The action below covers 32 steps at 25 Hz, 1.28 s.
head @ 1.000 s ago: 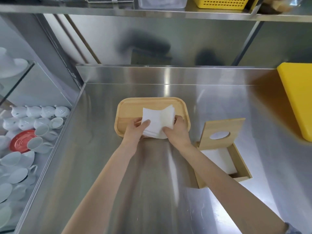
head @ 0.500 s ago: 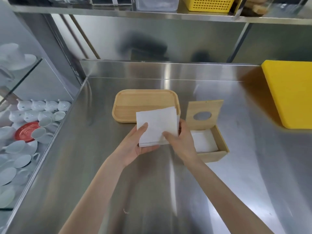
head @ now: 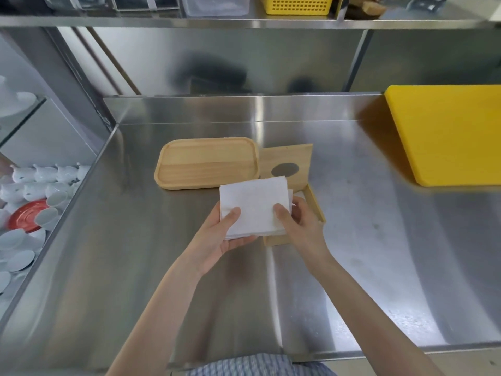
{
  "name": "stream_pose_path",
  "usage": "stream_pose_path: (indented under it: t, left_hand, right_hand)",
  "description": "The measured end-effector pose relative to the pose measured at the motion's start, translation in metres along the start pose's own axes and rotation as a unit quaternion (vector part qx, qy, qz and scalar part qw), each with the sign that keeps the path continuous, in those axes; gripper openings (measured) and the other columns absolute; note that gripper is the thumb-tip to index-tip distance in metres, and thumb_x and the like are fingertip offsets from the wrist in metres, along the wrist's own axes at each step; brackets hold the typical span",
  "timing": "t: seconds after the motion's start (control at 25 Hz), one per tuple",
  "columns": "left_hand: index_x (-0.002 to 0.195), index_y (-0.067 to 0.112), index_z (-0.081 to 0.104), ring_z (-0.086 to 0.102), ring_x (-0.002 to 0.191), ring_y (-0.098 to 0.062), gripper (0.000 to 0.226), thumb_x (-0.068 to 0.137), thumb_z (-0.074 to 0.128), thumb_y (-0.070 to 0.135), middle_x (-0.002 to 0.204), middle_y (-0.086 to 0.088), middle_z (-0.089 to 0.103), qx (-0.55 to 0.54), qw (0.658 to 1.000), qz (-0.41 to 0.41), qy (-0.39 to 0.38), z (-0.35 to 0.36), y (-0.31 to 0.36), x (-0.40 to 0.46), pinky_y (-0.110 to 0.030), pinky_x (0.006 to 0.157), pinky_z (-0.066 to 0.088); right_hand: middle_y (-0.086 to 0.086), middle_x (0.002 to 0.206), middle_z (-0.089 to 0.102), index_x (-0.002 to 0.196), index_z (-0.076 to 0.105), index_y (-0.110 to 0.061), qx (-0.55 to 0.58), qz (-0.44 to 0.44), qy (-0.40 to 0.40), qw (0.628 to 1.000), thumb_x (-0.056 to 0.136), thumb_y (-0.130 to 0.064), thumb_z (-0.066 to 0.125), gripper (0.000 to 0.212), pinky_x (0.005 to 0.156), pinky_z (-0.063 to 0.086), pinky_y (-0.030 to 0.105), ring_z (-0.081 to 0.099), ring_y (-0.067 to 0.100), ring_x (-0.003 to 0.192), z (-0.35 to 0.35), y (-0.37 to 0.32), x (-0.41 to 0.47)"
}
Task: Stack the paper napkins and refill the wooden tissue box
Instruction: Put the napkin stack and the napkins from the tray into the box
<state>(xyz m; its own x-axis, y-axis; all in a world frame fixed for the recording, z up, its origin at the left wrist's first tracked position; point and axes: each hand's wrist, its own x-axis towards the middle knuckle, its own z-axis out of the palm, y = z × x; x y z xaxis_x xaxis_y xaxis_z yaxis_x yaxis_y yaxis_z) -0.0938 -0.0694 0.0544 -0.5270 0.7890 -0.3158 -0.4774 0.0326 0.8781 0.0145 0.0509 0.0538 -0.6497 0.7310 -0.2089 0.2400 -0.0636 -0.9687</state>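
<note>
A stack of white paper napkins (head: 254, 206) is held flat between both hands, just above the open wooden tissue box (head: 315, 204). My left hand (head: 222, 234) grips the stack's near left edge, thumb on top. My right hand (head: 301, 226) grips its near right corner and covers most of the box's inside. The box's hinged lid (head: 287, 165), with an oval hole, stands raised at the far side. The wooden tray (head: 207, 164) lies bare to the left of the box.
The steel counter (head: 379, 253) carries a yellow cutting board (head: 447, 131) at the far right. A lower shelf at the left holds white cups (head: 40, 183) and a red saucer (head: 24, 215). An overhead shelf carries a yellow basket (head: 298, 4).
Both hands lifted the napkin stack off the wooden tray and carried it right and toward me, over the tissue box. The tray is now bare.
</note>
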Motion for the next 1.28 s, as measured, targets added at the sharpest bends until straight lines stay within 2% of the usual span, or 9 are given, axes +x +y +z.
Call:
stream_pose_path:
  t: [0.16,0.32,0.44,0.56,0.64,0.8,1.0,1.12,1.28]
  left_hand:
    - [0.124,0.026,0.047,0.065,0.1,-0.015,0.028,0.096,0.045,0.021,0.114,0.005,0.064,0.035,0.999,-0.009,0.01,0.022,-0.008,0.004,-0.032,0.075,0.061]
    - [0.12,0.023,0.049,0.062,0.103,-0.014,0.025,0.097,0.042,0.027,0.114,0.007,0.063,0.129,0.99,-0.026,0.05,0.037,-0.017,0.013,-0.033,0.089,0.053]
    - [0.099,0.023,0.059,0.06,0.085,-0.013,0.018,0.097,0.041,0.027,0.099,0.003,0.065,0.178,0.978,-0.031,0.102,0.047,-0.024,0.022,-0.033,0.083,0.048]
    - [0.089,0.009,0.061,0.053,0.082,-0.019,0.025,0.094,0.045,0.028,0.091,-0.004,0.061,0.228,0.962,-0.034,0.148,0.057,-0.031,0.032,-0.037,0.082,0.046]
    - [0.08,0.001,0.055,0.043,0.075,-0.019,0.031,0.092,0.047,0.029,0.079,-0.007,0.049,0.25,0.953,-0.023,0.169,0.065,-0.033,0.037,-0.03,0.069,0.036]
    - [0.062,0.013,0.031,0.028,0.06,-0.015,0.037,0.091,0.049,0.025,0.063,0.0,0.031,0.289,0.934,-0.004,0.21,0.075,-0.032,0.047,-0.026,0.056,0.02]
    - [0.093,0.016,0.048,0.047,0.068,-0.011,0.008,0.09,0.052,0.022,0.068,0.01,0.047,0.371,0.887,0.016,0.273,0.076,-0.033,0.062,-0.018,0.052,0.032]
    - [0.109,0.005,0.05,0.053,0.087,-0.022,0.021,0.09,0.051,0.017,0.084,0.0,0.057,0.426,0.861,0.028,0.275,0.076,-0.035,0.067,-0.023,0.066,0.034]
    - [0.111,0.001,0.05,0.052,0.103,-0.032,0.024,0.091,0.044,0.013,0.111,-0.015,0.058,0.571,0.777,0.044,0.261,0.076,-0.039,0.077,-0.035,0.082,0.039]
  right_hand:
    - [0.024,0.105,0.065,0.101,0.06,-0.005,-0.04,-0.002,0.0,0.999,0.09,-0.019,0.057,0.019,0.075,0.042,0.03,0.053,0.017,0.083,-0.027,0.005,0.005]
    - [0.002,0.082,0.06,0.094,0.06,-0.014,-0.065,0.003,-0.001,0.998,0.09,-0.02,0.055,0.008,0.07,0.043,0.021,0.051,0.016,0.081,-0.048,0.01,0.014]
    - [-0.009,0.077,0.054,0.101,0.059,-0.013,-0.11,-0.005,0.001,0.994,0.09,-0.019,0.055,0.013,0.057,0.041,0.007,0.051,0.01,0.073,-0.061,0.013,0.021]
    - [0.006,0.078,0.056,0.099,0.059,-0.004,-0.186,-0.034,0.02,0.982,0.09,-0.019,0.055,0.018,0.052,0.037,0.001,0.049,0.016,0.069,-0.075,0.016,0.03]
    - [0.016,0.086,0.061,0.099,0.06,0.0,-0.227,-0.049,0.023,0.973,0.09,-0.021,0.055,0.023,0.055,0.037,0.004,0.049,0.021,0.074,-0.083,0.016,0.037]
    - [0.021,0.096,0.067,0.099,0.061,0.004,-0.263,-0.061,0.006,0.963,0.091,-0.022,0.054,0.029,0.056,0.031,0.02,0.055,0.027,0.08,-0.092,0.015,0.05]
    - [0.005,0.069,0.05,0.073,0.047,-0.003,-0.332,-0.054,-0.029,0.941,0.09,-0.02,0.052,0.025,0.048,0.029,0.017,0.044,0.022,0.07,-0.089,0.012,0.069]
    - [0.003,0.072,0.043,0.06,0.037,-0.012,-0.386,-0.069,-0.044,0.919,0.089,-0.017,0.05,0.032,0.051,0.033,0.022,0.045,0.026,0.071,-0.084,0.015,0.077]
    - [0.011,0.097,0.043,0.091,0.059,-0.001,-0.508,-0.105,-0.054,0.853,0.09,-0.018,0.048,0.02,0.075,0.045,0.032,0.051,0.031,0.102,-0.078,0.015,0.081]
